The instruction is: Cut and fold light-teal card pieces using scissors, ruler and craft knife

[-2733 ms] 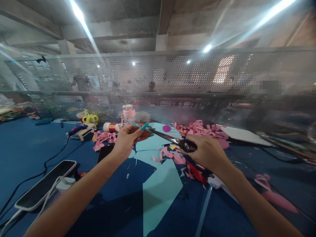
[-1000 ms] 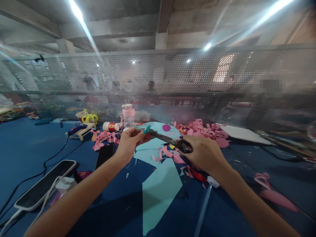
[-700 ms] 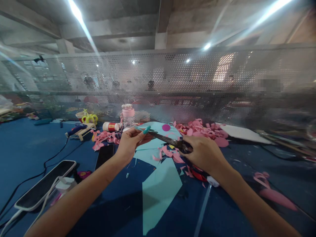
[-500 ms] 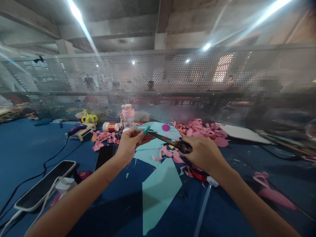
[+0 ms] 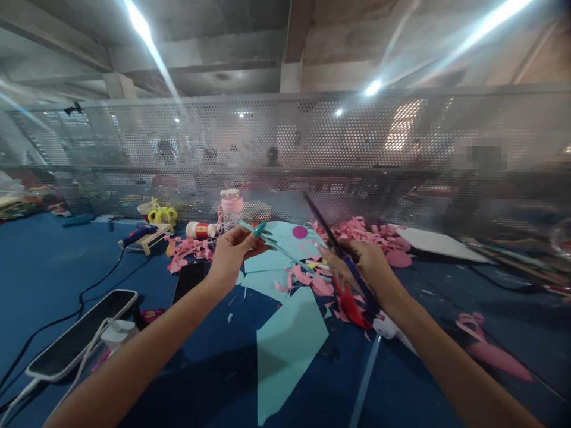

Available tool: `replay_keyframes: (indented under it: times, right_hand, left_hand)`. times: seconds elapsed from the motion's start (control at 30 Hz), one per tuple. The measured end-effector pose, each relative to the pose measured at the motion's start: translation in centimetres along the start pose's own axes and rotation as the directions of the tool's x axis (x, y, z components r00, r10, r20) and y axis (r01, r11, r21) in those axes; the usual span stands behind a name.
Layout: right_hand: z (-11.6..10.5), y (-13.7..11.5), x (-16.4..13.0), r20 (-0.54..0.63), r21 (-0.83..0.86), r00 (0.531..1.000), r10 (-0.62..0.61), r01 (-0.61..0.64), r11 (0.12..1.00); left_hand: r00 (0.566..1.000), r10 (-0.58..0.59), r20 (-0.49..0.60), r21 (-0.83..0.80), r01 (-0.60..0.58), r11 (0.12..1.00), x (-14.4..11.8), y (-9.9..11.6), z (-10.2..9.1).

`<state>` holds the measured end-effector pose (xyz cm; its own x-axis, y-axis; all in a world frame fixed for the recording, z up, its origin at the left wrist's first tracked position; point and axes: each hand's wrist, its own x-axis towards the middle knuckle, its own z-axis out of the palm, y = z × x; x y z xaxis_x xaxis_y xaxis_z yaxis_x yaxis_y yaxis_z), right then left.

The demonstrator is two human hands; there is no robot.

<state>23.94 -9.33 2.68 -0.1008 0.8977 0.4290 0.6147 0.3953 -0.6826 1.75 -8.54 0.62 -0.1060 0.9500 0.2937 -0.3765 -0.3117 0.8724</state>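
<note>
Scissors (image 5: 328, 232) swung upward; left hand (image 5: 228, 257) pinches strip (image 5: 284, 252).

In the head view, a thin pale-blue strip (image 5: 285, 252) is pinched between the thumb and fingers of the left hand (image 5: 231, 257), while dark scissors (image 5: 327, 230), blurred, are held in the right hand (image 5: 377, 273) with the blade pointed up and away, apart from the strip. Below, a cut pale-blue sheet (image 5: 289, 351) is seen lying flat on the blue table (image 5: 214, 380), and pink scraps (image 5: 357, 230) are heaped before a perforated metal screen (image 5: 285, 128). Beside the left forearm, a dark phone (image 5: 190, 280) is partly covered from view.
</note>
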Motion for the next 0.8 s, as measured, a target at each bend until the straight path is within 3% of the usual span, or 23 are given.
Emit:
replay_keyframes:
  times: [0.07, 0.2, 0.37, 0.57, 0.8]
  right_hand:
    - [0.9, -0.1, -0.1, 0.093, 0.240, 0.988, 0.124, -0.143, 0.960]
    - [3.4, 0.6, -0.8, 0.303, 0.490, 0.953, 0.024, -0.177, 0.853]
    - [5.4, 0.5, -2.0, 0.377, 0.497, 0.917, 0.135, -0.323, 0.805]
    - [5.8, -0.2, -2.2, 0.351, 0.497, 0.922, 0.161, -0.329, 0.803]
    - [5.0, -0.3, -2.1, 0.375, 0.487, 0.918, 0.126, -0.311, 0.816]
  left_hand:
    - [0.999, 0.004, 0.045, 0.027, -0.005, 1.000, -0.1, -0.1, 0.0]
    - [0.995, -0.014, 0.096, 0.055, 0.009, 0.998, -0.5, -0.3, 0.1]
    - [0.992, -0.031, 0.121, 0.053, 0.025, 0.998, -0.8, -0.4, 0.5]
    - [0.975, -0.147, 0.168, 0.099, 0.132, 0.986, -1.2, -0.7, 1.0]
    - [0.983, -0.104, 0.149, 0.127, 0.086, 0.988, -0.7, -0.3, 0.5]
